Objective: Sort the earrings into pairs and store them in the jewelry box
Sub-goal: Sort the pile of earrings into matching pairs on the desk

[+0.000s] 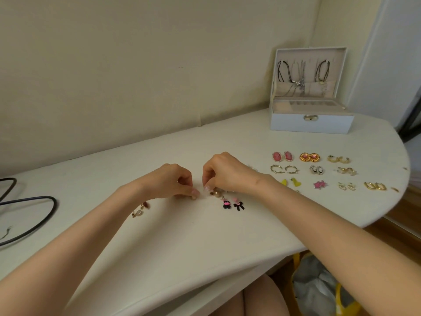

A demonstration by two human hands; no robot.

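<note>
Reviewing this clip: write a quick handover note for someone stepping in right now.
Left hand: pinches a small gold piece on the table.
Right hand: fingertips appear to pinch a bead earring.
Box: open at the back right, necklaces in the lid, no earrings visible inside.
Done: some ten pairs laid in rows in front of the box.
Left: match the rest, including the black bows and the loose earrings by the left forearm, then put every pair in the box.
</note>
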